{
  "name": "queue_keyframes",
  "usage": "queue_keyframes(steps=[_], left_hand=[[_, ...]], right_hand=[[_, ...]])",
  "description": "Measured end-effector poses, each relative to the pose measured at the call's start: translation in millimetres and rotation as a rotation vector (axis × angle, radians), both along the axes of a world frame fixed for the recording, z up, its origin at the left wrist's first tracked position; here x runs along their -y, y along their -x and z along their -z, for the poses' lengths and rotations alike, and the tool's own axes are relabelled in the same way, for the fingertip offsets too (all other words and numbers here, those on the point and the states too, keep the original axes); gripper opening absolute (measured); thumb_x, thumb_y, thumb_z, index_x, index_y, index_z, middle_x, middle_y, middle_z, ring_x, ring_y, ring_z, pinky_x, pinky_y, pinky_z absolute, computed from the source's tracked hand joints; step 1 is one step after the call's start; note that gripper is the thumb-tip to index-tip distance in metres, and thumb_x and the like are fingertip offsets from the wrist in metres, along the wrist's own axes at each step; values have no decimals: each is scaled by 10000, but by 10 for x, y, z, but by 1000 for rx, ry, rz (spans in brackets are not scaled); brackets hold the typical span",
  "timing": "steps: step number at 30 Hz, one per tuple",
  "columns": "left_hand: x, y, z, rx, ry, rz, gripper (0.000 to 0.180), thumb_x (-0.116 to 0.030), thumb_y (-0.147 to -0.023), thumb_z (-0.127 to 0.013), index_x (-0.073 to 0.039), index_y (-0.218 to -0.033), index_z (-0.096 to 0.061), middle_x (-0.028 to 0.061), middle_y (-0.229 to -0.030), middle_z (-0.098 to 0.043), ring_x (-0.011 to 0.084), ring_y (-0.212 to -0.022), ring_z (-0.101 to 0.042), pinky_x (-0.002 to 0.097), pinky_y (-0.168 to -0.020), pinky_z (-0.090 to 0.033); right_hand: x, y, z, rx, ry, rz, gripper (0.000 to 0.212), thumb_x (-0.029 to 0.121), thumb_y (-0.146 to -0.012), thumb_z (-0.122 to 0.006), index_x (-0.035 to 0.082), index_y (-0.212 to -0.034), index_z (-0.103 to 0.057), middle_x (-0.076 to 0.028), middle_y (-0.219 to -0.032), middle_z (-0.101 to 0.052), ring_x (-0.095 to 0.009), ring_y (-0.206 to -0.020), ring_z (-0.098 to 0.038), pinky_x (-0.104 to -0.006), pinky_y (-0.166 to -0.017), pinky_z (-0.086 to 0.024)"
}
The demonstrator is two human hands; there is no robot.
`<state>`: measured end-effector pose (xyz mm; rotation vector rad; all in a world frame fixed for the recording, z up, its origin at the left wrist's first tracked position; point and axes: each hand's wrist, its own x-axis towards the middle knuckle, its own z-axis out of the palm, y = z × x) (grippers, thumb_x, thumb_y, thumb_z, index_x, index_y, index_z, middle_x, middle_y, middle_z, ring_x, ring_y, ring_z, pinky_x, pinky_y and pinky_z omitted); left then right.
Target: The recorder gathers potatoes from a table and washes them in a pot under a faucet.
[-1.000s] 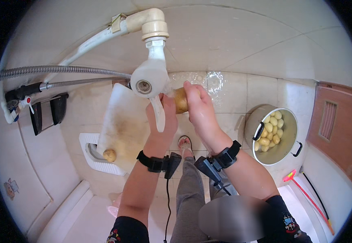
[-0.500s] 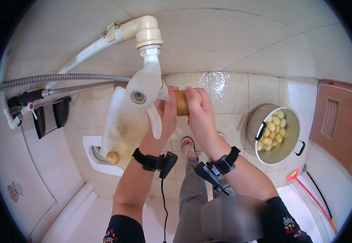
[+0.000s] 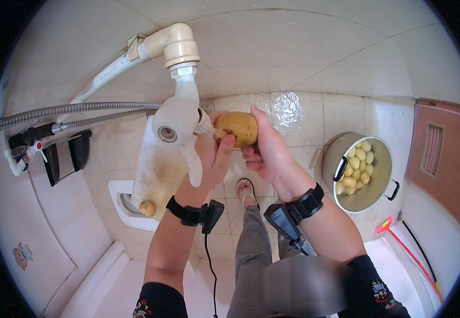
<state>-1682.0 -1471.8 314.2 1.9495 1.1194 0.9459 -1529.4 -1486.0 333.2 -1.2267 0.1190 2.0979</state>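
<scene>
A large yellow-brown potato (image 3: 239, 127) is held in the air between my two hands, just right of the white tap (image 3: 179, 119). My left hand (image 3: 213, 159) grips its left side, with the thumb on the near skin; the tap hides part of this hand. On the potato's right side my right hand (image 3: 272, 146) is closed, its thumb at the top and fingers curled below. A dark spot marks the skin near my left thumb. Whether water runs from the tap I cannot make out.
To the right stands a big metal pot (image 3: 341, 139) with black handles, holding several pale potatoes (image 3: 361, 161). Another brown potato (image 3: 147, 208) lies by the white squat toilet (image 3: 126, 212), near a stained white slab (image 3: 158, 159). A red-handled brush (image 3: 407, 252) leans at the right wall.
The potato has been turned, so a broader side now shows. My right thumb has moved off its front to the top right, and my left thumb now lies across it.
</scene>
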Motion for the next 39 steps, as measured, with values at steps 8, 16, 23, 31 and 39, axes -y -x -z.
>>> queue_keyframes(steps=[8,16,23,31,39], left_hand=[[71,-36,-195,127,487,-72,382,-359,-982,-399,-73,-1231,-448,-10,-865,-521,50,-638,-424,199,-528,-328],[64,-127,-243,261,697,-384,335,-368,-1002,-345,-106,-1129,-508,-29,-847,-516,27,-616,-403,185,-472,-295],[71,-93,-255,245,799,-321,335,-376,-995,-420,-87,-1143,-501,-20,-852,-528,33,-632,-441,191,-472,-319],[109,6,-207,148,563,-135,315,-350,-976,-487,-72,-1124,-504,-19,-802,-534,45,-577,-430,193,-475,-342],[-49,-84,-283,435,987,-538,340,-379,-979,-455,-90,-839,-566,-21,-584,-460,70,-424,-396,235,-364,-270]], right_hand=[[-32,74,8,219,-70,-19,448,565,-902,-441,130,-861,-541,-5,-615,-475,-98,-405,-361,-225,-368,-269],[47,164,99,631,-569,71,340,304,-987,-407,14,-927,-573,-71,-721,-567,-146,-661,-527,-325,-628,-460],[71,221,139,623,-509,110,351,302,-981,-400,-5,-922,-561,-103,-758,-575,-163,-733,-527,-305,-701,-450],[-16,186,185,617,-484,-18,360,301,-980,-395,-13,-909,-557,-121,-696,-550,-196,-660,-512,-318,-637,-451],[62,257,165,988,-876,39,271,225,-990,-419,4,-965,-573,-111,-700,-567,-164,-622,-520,-297,-583,-442]])
